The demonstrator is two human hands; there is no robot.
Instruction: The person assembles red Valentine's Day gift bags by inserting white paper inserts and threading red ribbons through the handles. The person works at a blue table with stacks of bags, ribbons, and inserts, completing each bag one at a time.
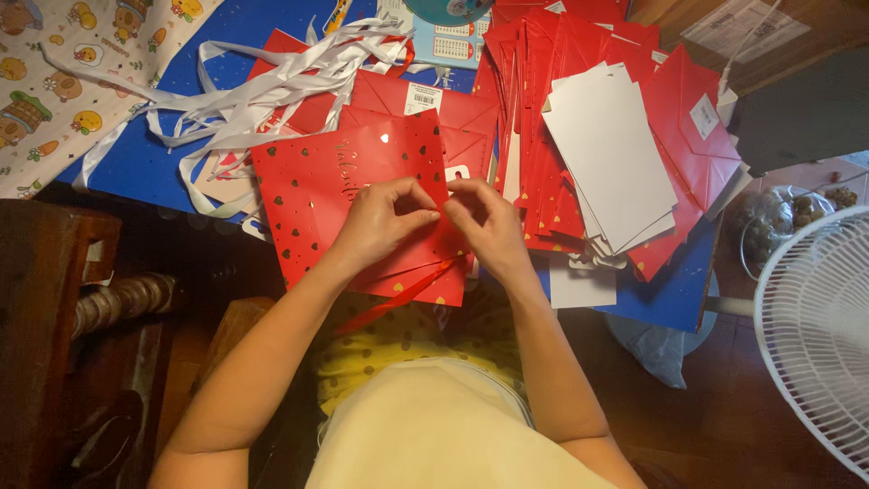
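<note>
Red bag: flat on the blue table, gold hearts on it — under both hands.
Left hand: fingers pinched shut on the red ribbon at the bag's edge.
Right hand: fingertips closed on the same ribbon, touching the left.
Nearby: white ribbons — stacked red bags, white cards.

I see my left hand and right hand pinched together over a flat red paper gift bag with gold hearts, a thin red ribbon trailing below it. Loose white satin ribbons lie beyond, beside a fanned stack of red bags topped with white cardboard inserts.
</note>
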